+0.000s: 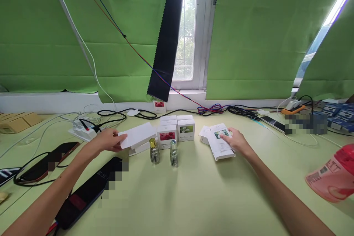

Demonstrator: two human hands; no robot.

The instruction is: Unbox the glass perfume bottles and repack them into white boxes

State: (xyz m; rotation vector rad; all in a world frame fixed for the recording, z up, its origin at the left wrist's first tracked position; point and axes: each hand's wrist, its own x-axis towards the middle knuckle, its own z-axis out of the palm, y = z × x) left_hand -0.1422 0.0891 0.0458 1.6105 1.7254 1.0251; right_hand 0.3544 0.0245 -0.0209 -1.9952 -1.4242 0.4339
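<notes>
Gripping a flattened white box (137, 135) in the left hand (109, 140), lifted just left of the two small bottles (154, 150); pressing the right hand (236, 142) on flat cartons (219, 141) farther right. Best holding edges lightly, avoiding creases.

Little can be read. On the black device (88, 191) lying left of the two small glass bottles (163, 152), pale digits run along its upper face, roughly "00:55", partly blurred out. The white boxes (177, 131) just behind the bottles carry a line of small print under their flower pictures, too small to read. The pink bottle (332, 177), far right of them, bears a barcode label, unreadable.
</notes>
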